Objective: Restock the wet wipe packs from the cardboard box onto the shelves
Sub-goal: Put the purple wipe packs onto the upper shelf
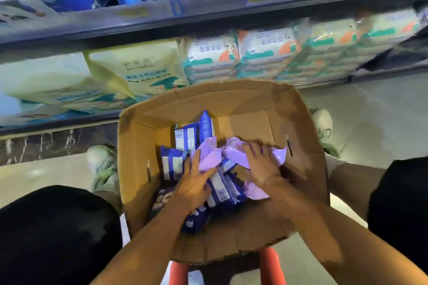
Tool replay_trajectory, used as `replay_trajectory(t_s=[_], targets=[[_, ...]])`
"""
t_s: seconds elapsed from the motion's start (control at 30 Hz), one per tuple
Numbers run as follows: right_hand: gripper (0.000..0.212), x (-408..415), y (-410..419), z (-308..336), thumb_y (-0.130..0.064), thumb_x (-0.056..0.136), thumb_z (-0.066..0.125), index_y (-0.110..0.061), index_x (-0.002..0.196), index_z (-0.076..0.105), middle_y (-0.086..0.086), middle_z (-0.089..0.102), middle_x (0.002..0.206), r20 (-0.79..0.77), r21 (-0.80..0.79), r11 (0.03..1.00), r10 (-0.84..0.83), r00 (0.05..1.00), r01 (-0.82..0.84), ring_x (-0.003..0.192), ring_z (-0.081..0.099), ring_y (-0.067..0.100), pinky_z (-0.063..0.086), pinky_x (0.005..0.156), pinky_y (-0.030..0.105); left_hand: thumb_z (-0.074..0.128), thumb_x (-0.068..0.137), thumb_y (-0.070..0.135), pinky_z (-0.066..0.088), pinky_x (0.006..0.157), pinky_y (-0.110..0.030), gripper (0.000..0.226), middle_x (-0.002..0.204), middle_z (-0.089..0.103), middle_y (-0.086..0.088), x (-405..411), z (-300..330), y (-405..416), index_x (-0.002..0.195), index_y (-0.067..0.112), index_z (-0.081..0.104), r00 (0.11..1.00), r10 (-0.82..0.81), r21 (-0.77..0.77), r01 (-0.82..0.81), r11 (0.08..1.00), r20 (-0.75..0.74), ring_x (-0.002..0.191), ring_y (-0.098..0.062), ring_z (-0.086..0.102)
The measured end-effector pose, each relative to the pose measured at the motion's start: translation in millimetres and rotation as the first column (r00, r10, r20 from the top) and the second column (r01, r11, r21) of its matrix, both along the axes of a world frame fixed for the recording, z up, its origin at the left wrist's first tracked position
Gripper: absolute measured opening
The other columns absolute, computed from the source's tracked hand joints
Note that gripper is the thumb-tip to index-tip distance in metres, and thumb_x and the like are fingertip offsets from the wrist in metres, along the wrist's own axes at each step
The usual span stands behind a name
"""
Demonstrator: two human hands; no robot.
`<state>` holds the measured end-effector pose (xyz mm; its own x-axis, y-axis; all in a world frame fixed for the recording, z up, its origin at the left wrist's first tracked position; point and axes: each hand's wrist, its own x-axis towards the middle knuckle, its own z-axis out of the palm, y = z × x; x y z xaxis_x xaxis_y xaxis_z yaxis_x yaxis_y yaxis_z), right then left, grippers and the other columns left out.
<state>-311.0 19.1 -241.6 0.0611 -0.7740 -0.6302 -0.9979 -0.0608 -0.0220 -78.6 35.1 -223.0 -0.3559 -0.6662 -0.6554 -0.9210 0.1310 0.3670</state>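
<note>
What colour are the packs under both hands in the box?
Light purple packs, clearest in the head view.

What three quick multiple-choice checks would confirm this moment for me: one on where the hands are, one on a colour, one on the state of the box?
1. Where are both hands?
A. On the upper shelf
B. Inside the cardboard box
C. On the floor

2. What colour are the packs under the left hand and right hand?
A. Light purple
B. Green
C. Red

3. What state is the box in?
A. Taped shut
B. Open and empty
C. Open, with packs left inside

Answers:
1. B: both forearms reach over the near wall, and the hands lie on the packs inside.
2. A: the light purple packs lie beneath the fingers, on top of the dark blue packs.
3. C: the flaps stand open, and blue and purple packs cover part of the bottom.
</note>
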Motion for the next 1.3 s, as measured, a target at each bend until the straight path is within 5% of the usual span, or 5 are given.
replay_trajectory(t_s=[0.1, 0.3, 0.53, 0.77, 1.3], targets=[[0.087, -1, -9, 1, -0.046, 0.038, 0.096, -0.014, 0.112, 0.066, 0.006, 0.064, 0.104, -0.016, -0.061, 0.998, -0.013, 1.000, 0.012, 0.083, 0.068, 0.032, 0.051, 0.054, 0.035, 0.052, 0.091, 0.019, 0.045, 0.105, -0.048, 0.068, 0.162, -0.007, -0.005, 0, 2, 0, 0.150, 0.043, 0.028, 0.998, 0.018, -0.063, -0.022, 0.998, -0.067, 0.147, -0.036, 0.012], [0.059, -6, -2, 29, -0.034, 0.079, 0.072, -0.018, 0.133, 0.055, 0.011, 0.073, 0.107, 0.330, -0.177, 0.915, -0.291, 0.898, 0.362, 0.094, 0.070, 0.034, 0.051, 0.078, 0.037, 0.057, 0.097, 0.040, 0.054, 0.078, -0.037, 0.052, 0.133, 0.037, -0.008, -19, 31, -15, 0.141, 0.038, 0.030, 0.973, 0.223, -0.138, -0.228, 0.964, -0.053, 0.104, -0.028, 0.062], [0.048, -9, 7, 90, -0.038, 0.079, 0.071, -0.032, 0.125, 0.059, 0.001, 0.073, 0.110, 0.577, -0.044, 0.840, -0.420, 0.700, 0.540, 0.102, 0.066, 0.026, 0.053, 0.083, 0.039, 0.043, 0.103, 0.036, 0.047, 0.069, -0.034, 0.033, 0.114, 0.049, -0.011, -24, 91, -16, 0.135, 0.039, 0.041, 0.856, 0.397, -0.139, -0.461, 0.877, -0.332, 0.073, -0.020, 0.058], [0.049, -10, 10, 173, -0.057, 0.066, 0.057, -0.036, 0.109, 0.066, -0.011, 0.074, 0.099, 0.730, -0.108, 0.787, -0.352, 0.586, 0.608, 0.092, 0.069, 0.018, 0.055, 0.084, 0.034, 0.072, 0.087, 0.021, 0.055, 0.086, -0.036, 0.090, 0.117, 0.066, 0.001, 9, 184, -22, 0.151, 0.032, 0.011, 0.664, 0.507, 0.013, -0.600, 0.800, -0.550, 0.092, -0.015, 0.067], [0.020, -78, -16, 455, -0.018, 0.090, 0.071, -0.012, 0.109, 0.069, -0.003, 0.072, 0.094, 0.960, -0.217, 0.656, 0.009, 0.280, 0.723, 0.066, 0.064, -0.009, 0.049, 0.059, 0.011, 0.080, 0.078, 0.003, 0.051, 0.064, -0.012, 0.031, 0.078, 0.074, 0.020, 1, 435, -52, 0.098, 0.022, 0.069, 0.378, 0.218, -0.129, -0.708, 0.695, -0.900, 0.068, 0.007, 0.063]])
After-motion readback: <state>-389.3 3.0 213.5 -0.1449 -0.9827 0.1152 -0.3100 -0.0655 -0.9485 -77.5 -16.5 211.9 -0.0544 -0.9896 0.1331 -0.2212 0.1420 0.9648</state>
